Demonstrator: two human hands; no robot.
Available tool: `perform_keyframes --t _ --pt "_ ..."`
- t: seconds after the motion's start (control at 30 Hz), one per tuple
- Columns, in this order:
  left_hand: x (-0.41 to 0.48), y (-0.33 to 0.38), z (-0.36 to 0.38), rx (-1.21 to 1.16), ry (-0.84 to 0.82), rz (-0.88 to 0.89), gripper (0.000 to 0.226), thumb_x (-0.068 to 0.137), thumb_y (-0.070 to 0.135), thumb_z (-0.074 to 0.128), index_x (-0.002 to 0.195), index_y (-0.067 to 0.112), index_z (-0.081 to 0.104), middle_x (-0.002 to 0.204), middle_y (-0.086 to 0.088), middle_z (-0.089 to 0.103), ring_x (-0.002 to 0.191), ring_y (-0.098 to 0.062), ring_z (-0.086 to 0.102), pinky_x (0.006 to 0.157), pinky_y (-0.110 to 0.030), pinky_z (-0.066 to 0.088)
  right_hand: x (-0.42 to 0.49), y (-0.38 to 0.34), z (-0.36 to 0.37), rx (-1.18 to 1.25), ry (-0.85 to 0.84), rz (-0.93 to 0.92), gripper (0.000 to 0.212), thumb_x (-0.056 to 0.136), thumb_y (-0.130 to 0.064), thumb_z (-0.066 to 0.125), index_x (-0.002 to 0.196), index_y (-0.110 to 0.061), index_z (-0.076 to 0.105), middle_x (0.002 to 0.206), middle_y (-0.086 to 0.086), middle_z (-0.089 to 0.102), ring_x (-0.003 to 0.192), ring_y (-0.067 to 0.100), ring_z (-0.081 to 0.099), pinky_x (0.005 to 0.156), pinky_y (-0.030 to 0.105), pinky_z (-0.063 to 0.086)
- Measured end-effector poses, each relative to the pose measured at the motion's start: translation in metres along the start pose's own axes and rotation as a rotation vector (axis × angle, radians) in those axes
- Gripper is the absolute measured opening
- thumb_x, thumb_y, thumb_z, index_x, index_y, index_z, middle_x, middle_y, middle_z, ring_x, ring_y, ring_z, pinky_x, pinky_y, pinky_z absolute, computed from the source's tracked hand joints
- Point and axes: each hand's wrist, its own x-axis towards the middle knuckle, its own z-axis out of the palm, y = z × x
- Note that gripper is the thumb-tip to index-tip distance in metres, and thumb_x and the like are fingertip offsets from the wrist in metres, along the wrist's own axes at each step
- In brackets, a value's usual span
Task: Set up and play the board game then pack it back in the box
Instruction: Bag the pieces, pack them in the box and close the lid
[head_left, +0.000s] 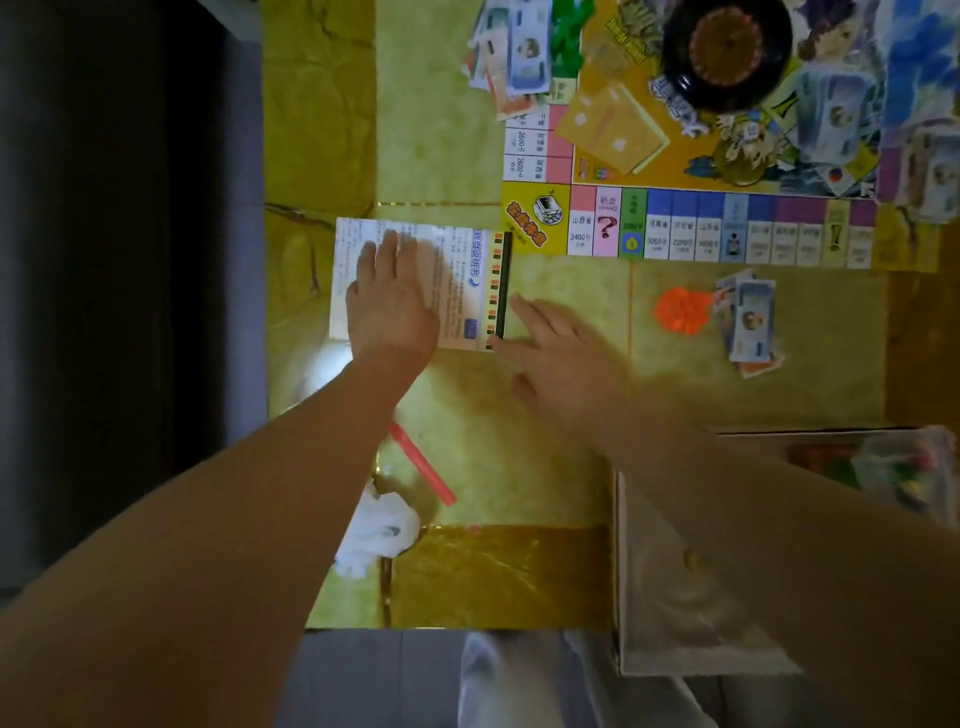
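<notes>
Two hands, fingers (390, 252) straight: left hand (392, 306) presses leaflet (460, 280), right hand (561, 358) at edge; board (675, 226) reads "2400".

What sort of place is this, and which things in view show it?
Probably a room in a home: a table under a yellow-green cover, a board game laid out with play money, and what looks like a dark sofa beside it.

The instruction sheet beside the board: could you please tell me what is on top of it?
The left hand lies flat on the instruction sheet, fingers straight. The print beneath the palm is covered.
</notes>
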Motion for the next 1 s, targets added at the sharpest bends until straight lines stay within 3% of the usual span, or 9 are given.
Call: perform_keyframes --t 0.17,0.3,0.37,0.47,0.57,0.7,0.83,0.93,1.0 --pt "0.017 0.014 0.009 0.128 -0.061 0.032 0.091 0.082 0.009 0.062 0.152 0.024 0.007 0.161 -0.004 0.0 0.148 -0.03 -0.003 0.117 -0.042 0.014 -0.001 0.007 -0.016 0.074 0.055 0.078 0.034 0.088 -0.019 0.058 0.119 -0.03 0.066 0.16 0.003 0.02 0.147 0.022 0.014 0.113 0.043 0.025" --pt "0.017 0.025 0.015 0.241 0.063 0.053 0.073 0.077 0.012 0.064 0.141 0.012 0.029 0.141 -0.013 0.033 0.133 -0.034 0.028 0.11 -0.041 0.025 0.003 0.015 -0.026 0.174 0.095 0.155 0.022 0.092 -0.016 0.056 0.101 -0.02 0.074 0.157 0.0 0.027 0.143 0.02 0.021 0.107 0.037 0.033" --pt "0.015 0.028 0.015 0.293 0.096 0.034 0.056 0.077 0.014 0.065 0.128 0.007 0.041 0.127 -0.015 0.042 0.12 -0.035 0.037 0.105 -0.04 0.029 0.006 0.017 -0.028 0.236 0.092 0.17 0.024 0.09 -0.011 0.056 0.103 -0.018 0.075 0.154 0.0 0.031 0.14 0.021 0.024 0.106 0.037 0.037" --pt "0.016 0.028 0.013 0.26 0.077 -0.016 0.051 0.076 0.025 0.071 0.119 0.008 0.049 0.122 -0.016 0.045 0.115 -0.035 0.041 0.1 -0.04 0.031 0.01 0.016 -0.027 0.314 0.076 0.207 0.038 0.087 -0.007 0.057 0.123 -0.016 0.064 0.151 0.002 0.034 0.138 0.022 0.026 0.11 0.034 0.032" --pt "0.011 0.028 0.011 -0.005 0.005 -0.096 0.036 0.087 0.021 0.061 0.118 0.007 0.05 0.121 -0.015 0.054 0.111 -0.035 0.053 0.092 -0.041 0.039 0.006 0.013 -0.032 0.539 0.114 0.339 0.047 0.087 -0.004 0.056 0.133 -0.015 0.053 0.142 0.003 0.039 0.13 0.017 0.039 0.106 0.026 0.037" --pt "-0.007 0.028 0.01 -0.194 -0.116 -0.082 0.033 0.089 0.022 0.061 0.121 0.013 0.056 0.114 -0.011 0.066 0.108 -0.032 0.059 0.088 -0.038 0.046 -0.007 0.014 -0.039 0.708 0.089 0.477 0.046 0.09 -0.006 0.055 0.134 -0.014 0.05 0.136 0.006 0.046 0.124 0.02 0.049 0.102 0.034 0.042" --pt "-0.024 0.032 0.0 -0.326 -0.007 -0.07 0.016 0.09 0.021 0.056 0.096 0.01 0.066 0.093 -0.014 0.068 0.088 -0.034 0.059 0.07 -0.034 0.044 -0.027 0.022 -0.04 0.833 0.185 0.556 0.044 0.089 -0.009 0.06 0.132 -0.013 0.052 0.132 0.008 0.051 0.114 0.021 0.054 0.09 0.026 0.042" --pt "-0.042 0.048 -0.018 -0.806 -0.003 -0.198 0.008 0.089 0.02 0.055 0.083 0.016 0.059 0.081 -0.006 0.064 0.077 -0.029 0.06 0.067 -0.036 0.048 -0.046 0.026 -0.049 1.122 0.22 0.645 0.053 0.091 -0.019 0.063 0.139 -0.013 0.043 0.132 0.001 0.048 0.113 0.015 0.05 0.076 0.02 0.045" --pt "-0.06 0.063 -0.03 -1.114 -0.066 -0.248 0.014 0.091 0.011 0.055 0.085 0.021 0.062 0.083 0.0 0.067 0.074 -0.018 0.063 0.068 -0.032 0.054 -0.061 0.026 -0.056 1.338 0.169 0.677 0.062 0.088 -0.035 0.066 0.14 -0.013 0.041 0.132 -0.002 0.051 0.118 0.016 0.052 0.089 0.026 0.046"
